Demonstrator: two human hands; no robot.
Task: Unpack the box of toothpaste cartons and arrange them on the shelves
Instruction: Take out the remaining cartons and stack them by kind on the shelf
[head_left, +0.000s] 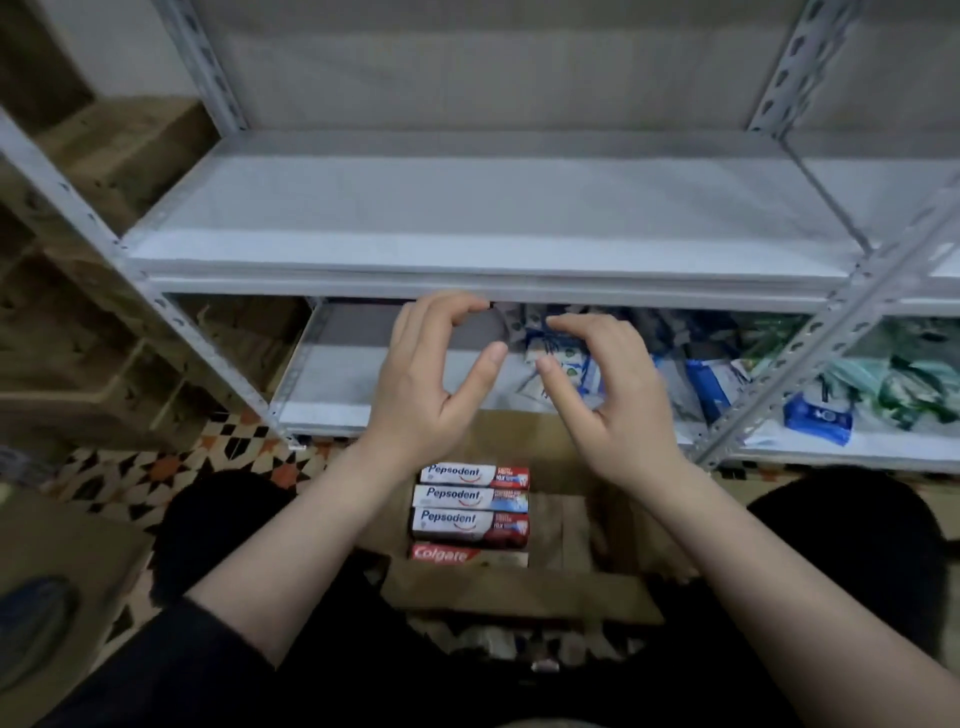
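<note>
My knees frame an open cardboard box (519, 592) on the patterned floor, its near flap folded toward me. In its left part lies a row of toothpaste cartons (470, 512), flat, side by side: three Pepsodent and, nearest me, a red Colgate carton (447, 554). The right part of the box looks bare brown.

Above and beyond the cartons my hands hang in the air, well apart from them. My left hand (431, 384) has fingers curved over and thumb out, a wide C that holds nothing. My right hand (618, 395) mirrors it, equally unladen; the thumb tips are near each other but not touching.

Both hands sit just before the front edge of the grey metal rack. The lower shelf (332, 395) is bare at left, with packets (727, 379) heaped to the right. The upper shelf (493, 228) lies wide and bare between its slotted uprights.
</note>
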